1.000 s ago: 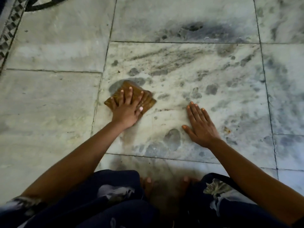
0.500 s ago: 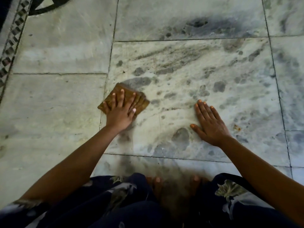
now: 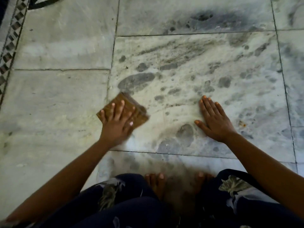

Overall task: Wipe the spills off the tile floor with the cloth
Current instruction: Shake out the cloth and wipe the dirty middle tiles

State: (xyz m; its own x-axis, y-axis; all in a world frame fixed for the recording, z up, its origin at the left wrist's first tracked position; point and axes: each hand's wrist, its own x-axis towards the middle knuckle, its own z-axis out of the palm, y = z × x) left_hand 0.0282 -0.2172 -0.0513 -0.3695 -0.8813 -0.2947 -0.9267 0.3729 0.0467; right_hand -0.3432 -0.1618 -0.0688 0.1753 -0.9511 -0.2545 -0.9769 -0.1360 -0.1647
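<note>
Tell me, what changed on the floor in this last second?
The left hand, pressing flat on the brown cloth, slid it toward the person, uncovering the big oval dark patch it partly covered. Nothing was picked up or let go. The right hand stayed flat on the tile floor, and the other patches look unchanged.

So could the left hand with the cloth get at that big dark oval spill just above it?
Probably yes. The left hand presses the cloth flat just below the oval spill, with only bare tile between them.
</note>
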